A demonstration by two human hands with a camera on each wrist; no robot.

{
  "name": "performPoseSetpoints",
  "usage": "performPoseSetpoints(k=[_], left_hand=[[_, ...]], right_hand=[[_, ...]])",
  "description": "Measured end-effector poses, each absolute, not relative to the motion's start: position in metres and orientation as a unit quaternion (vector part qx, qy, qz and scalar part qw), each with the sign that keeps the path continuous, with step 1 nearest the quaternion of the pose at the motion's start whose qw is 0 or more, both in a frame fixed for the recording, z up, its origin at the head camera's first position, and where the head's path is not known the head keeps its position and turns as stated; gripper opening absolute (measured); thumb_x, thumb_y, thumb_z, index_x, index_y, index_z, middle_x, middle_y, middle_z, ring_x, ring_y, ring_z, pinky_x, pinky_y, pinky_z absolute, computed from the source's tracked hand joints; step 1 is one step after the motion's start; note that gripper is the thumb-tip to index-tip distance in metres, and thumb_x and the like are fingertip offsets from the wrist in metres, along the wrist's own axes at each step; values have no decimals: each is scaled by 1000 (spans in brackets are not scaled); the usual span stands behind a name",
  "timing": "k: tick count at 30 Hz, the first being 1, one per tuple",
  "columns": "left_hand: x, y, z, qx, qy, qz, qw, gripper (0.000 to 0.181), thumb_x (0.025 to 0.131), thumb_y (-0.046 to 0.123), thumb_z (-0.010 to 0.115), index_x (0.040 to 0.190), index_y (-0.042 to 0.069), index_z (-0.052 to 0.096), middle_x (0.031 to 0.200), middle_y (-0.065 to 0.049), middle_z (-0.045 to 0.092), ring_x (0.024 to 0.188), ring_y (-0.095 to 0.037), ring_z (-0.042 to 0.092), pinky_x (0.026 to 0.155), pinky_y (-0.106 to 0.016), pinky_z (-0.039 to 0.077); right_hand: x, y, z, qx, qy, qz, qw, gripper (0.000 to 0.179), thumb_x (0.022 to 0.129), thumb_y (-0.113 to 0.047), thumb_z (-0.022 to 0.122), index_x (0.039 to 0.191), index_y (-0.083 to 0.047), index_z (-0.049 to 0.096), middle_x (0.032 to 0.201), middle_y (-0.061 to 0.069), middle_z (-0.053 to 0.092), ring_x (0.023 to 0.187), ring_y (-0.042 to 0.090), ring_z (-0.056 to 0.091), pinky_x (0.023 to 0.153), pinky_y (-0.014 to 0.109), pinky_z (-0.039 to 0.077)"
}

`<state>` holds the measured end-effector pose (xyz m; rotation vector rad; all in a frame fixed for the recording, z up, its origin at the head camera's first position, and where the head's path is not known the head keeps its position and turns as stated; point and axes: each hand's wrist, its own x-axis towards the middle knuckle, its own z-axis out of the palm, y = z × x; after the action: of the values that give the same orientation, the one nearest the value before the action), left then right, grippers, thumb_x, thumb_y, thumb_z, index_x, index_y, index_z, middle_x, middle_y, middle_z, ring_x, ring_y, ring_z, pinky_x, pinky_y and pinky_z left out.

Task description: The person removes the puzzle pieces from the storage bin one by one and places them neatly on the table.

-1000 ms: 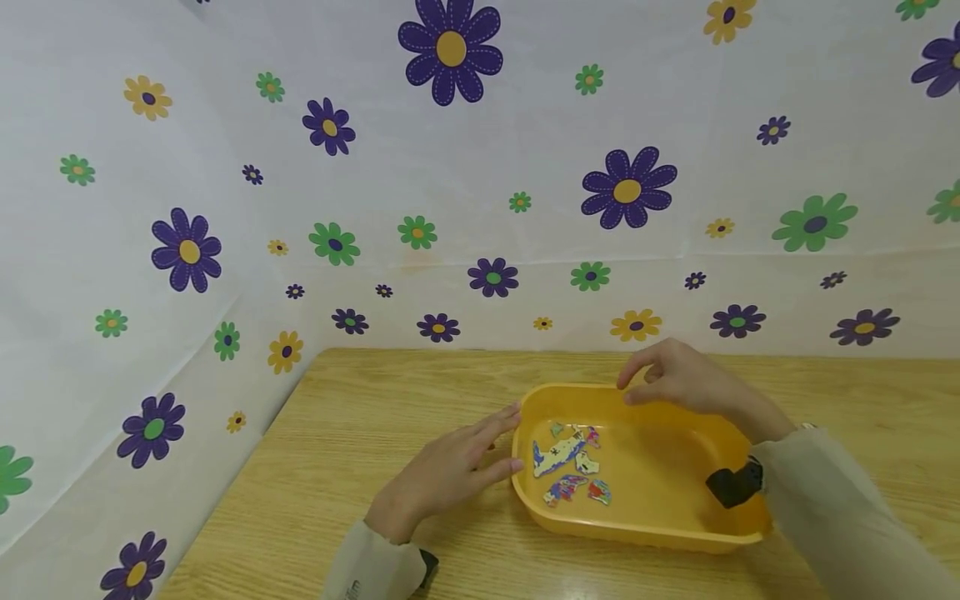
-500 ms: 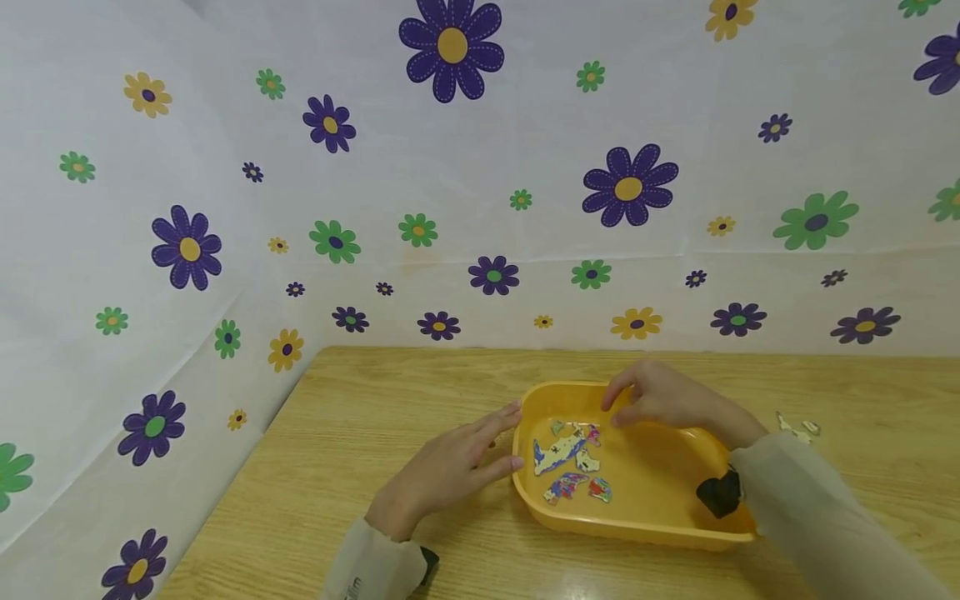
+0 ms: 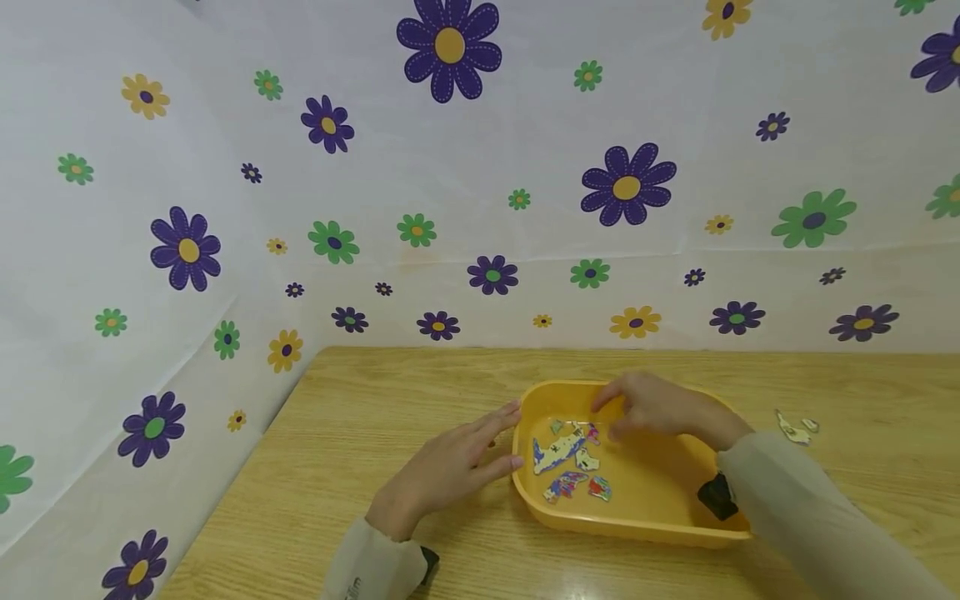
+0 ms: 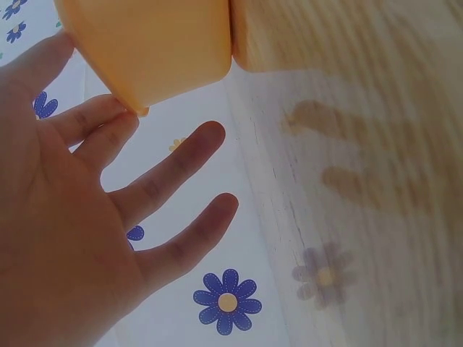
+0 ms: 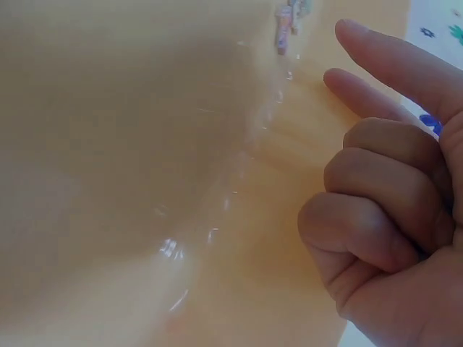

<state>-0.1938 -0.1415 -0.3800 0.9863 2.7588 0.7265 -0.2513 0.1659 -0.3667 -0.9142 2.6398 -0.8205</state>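
Observation:
A yellow plastic tray stands on the wooden table, with several flat, irregular printed pieces at its left end. Among them are a long cream and blue piece, a purple and red piece, a small red and green piece and a cream piece. My left hand touches the tray's left rim with its fingertips, fingers spread. Over the tray's far side my right hand reaches in, thumb and index finger apart, nothing between them. Its other fingers are curled in the right wrist view, near a pink piece.
To the right of the tray, a cream piece and a smaller piece lie on the table. A flower-printed white cloth hangs behind and along the left.
My right hand has moved left and down into the tray, toward the pieces. The loose pieces on the table have come into view from behind the arm. My left hand stays put.

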Motion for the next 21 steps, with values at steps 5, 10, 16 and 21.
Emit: performPoseSetpoints(k=[5, 10, 16, 21], left_hand=[[-194, -141, -380, 324, 912, 242, 62, 60, 106, 46, 49, 157, 15, 40, 165, 0, 28, 135, -28, 52, 113, -52, 39], [-194, -141, -380, 323, 913, 242, 60, 61, 106, 47, 49, 157, 15, 39, 165, -2, 28, 132, -28, 54, 112, -53, 40], [-194, -142, -381, 322, 912, 247, 63, 60, 106, 47, 49, 157, 16, 39, 165, 1, 28, 128, -27, 57, 112, -53, 40], [-193, -141, -380, 323, 913, 243, 61, 61, 106, 47, 49, 157, 15, 39, 165, 0, 28, 128, -27, 57, 112, -53, 40]], right_hand=[[-250, 163, -372, -320, 904, -259, 117, 37, 77, -7, 83, 111, 2, 75, 114, 14, 72, 90, 23, 57, 76, 31, 49], [-246, 160, -374, -308, 909, -251, 123, 37, 74, -7, 83, 110, 0, 76, 113, 12, 72, 94, 25, 58, 81, 35, 51], [-245, 157, -381, -298, 918, -235, 112, 29, 74, -7, 84, 102, -4, 76, 108, 9, 71, 89, 22, 55, 80, 37, 51], [-245, 154, -386, -296, 924, -226, 93, 25, 77, -12, 85, 99, -6, 75, 104, 6, 71, 80, 17, 51, 71, 32, 46]])
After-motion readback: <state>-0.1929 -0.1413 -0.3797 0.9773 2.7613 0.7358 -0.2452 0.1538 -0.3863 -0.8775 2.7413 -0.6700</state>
